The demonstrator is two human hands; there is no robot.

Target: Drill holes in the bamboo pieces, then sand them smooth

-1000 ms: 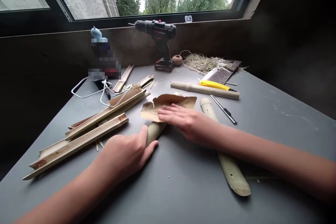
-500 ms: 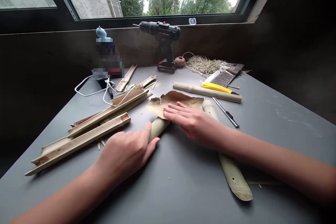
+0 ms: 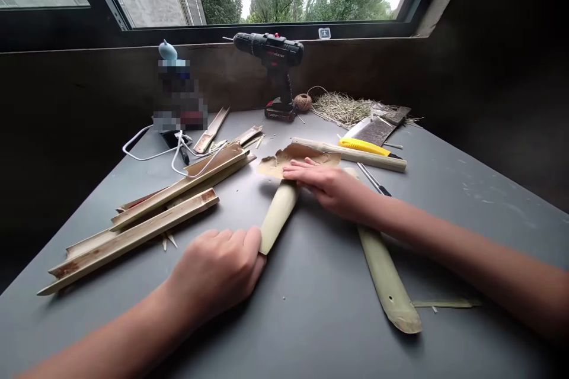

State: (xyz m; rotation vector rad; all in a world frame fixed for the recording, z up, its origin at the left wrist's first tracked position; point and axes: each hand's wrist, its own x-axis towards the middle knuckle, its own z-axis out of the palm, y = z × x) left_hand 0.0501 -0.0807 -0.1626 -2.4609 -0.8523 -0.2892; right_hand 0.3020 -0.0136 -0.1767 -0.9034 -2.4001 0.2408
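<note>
1. The left hand (image 3: pixel 222 266) grasps the near end of a pale bamboo piece (image 3: pixel 278 213), its fingers curled tightly round it.
2. That bamboo piece is near the middle of the grey table (image 3: pixel 311 331), slanting away from the left hand, its far end under a torn-edged brown sandpaper sheet (image 3: pixel 276 164).
3. The right hand (image 3: pixel 326 183) lies over the sandpaper sheet, fingers stretched out rather than curled; its thumb is hidden, so I cannot tell whether it pinches anything.
4. Beneath the right forearm runs a second bamboo piece (image 3: pixel 384 275), with a small hole near its rounded near end.
5. A slim silver cutter (image 3: pixel 371 177) lies just beyond that forearm, near a bamboo stick (image 3: pixel 377 160) and a yellow-handled tool (image 3: pixel 367 146).
6. Split bamboo lengths (image 3: pixel 146 235) lie to the left.
7. At the back stand a cordless drill (image 3: pixel 279 68), a twine ball (image 3: pixel 303 102) and a straw heap (image 3: pixel 340 108).
</note>
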